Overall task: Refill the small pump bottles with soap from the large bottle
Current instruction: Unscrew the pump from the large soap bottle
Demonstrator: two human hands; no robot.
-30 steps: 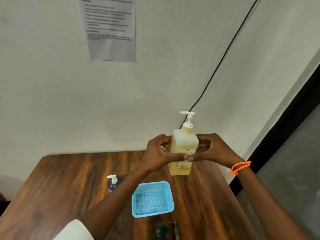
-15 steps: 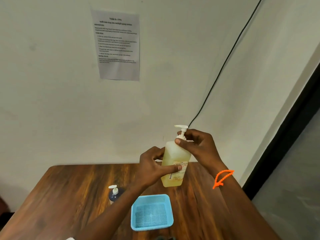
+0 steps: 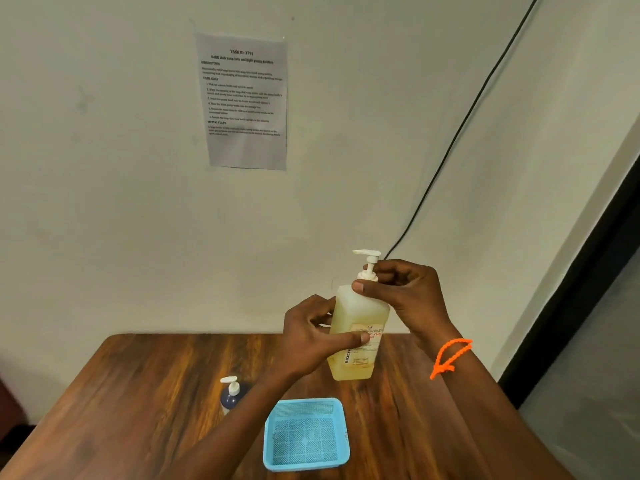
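A: Item one, far left?
B: Brown, streaked wooden surface [image 3: 145, 403], set against a pale wall. A small dark-blue pump bottle with a white pump head [image 3: 231, 396] stands upright on it, left of centre.

A: Next along?
B: Printed white paper sheet [image 3: 246, 102], fixed to the wall above; its text is too small to read in full.

A: Centre?
B: Light-blue rectangular plastic basket with a mesh floor [image 3: 306, 434], on the surface just right of the small bottle and apart from it.

A: Hands?
B: Left hand [image 3: 308, 337]: fingers curled round the lower body of the large translucent bottle of yellow soap with a white pump [image 3: 358, 327], thumb lying across its label. The bottle is upright; whether its base rests on the surface or hangs just above it cannot be told. Right hand [image 3: 405, 296]: fingers closed round the pump collar at the bottle's neck, thumb on the shoulder.

A: Further right?
B: Orange beaded thread band [image 3: 450, 356] on the right wrist. A thin black cable [image 3: 460, 133] runs slantwise down the wall behind the bottle. A dark frame edge [image 3: 571, 306] stands at far right.
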